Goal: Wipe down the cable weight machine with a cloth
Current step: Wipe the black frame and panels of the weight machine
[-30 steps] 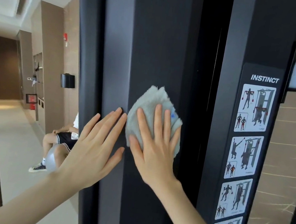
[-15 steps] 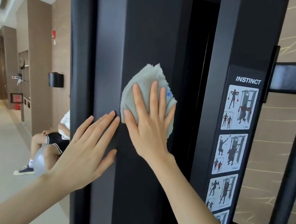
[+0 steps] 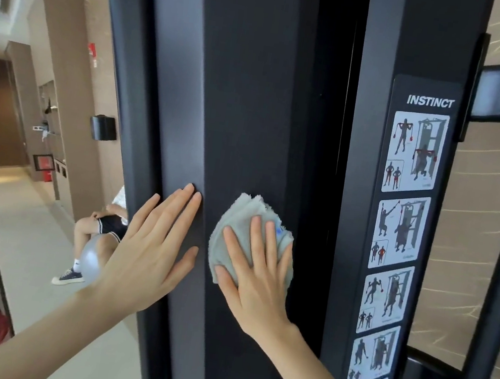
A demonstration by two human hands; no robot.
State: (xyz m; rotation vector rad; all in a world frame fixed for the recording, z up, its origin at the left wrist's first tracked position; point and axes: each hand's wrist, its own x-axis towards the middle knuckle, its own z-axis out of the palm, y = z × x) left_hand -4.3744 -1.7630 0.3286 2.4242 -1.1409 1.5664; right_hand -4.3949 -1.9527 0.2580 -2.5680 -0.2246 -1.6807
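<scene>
The black upright column of the cable weight machine [image 3: 255, 94] fills the middle of the view. A folded pale grey-green cloth [image 3: 242, 217] lies flat against the column's front panel. My right hand [image 3: 255, 272] presses on the cloth with straight, spread fingers. Just to its left, my left hand [image 3: 155, 247] rests flat on the column's left edge, fingers straight, holding nothing.
A strip of exercise pictures headed INSTINCT [image 3: 401, 234] runs down the right upright. Black frame bars [image 3: 494, 301] stand at the right before a patterned wall. At left, a corridor with a person seated [image 3: 93, 232] and a grey ball [image 3: 91, 259].
My right hand has slid the cloth down the panel from its higher spot half a second ago. My left hand stays on the column's left edge.
</scene>
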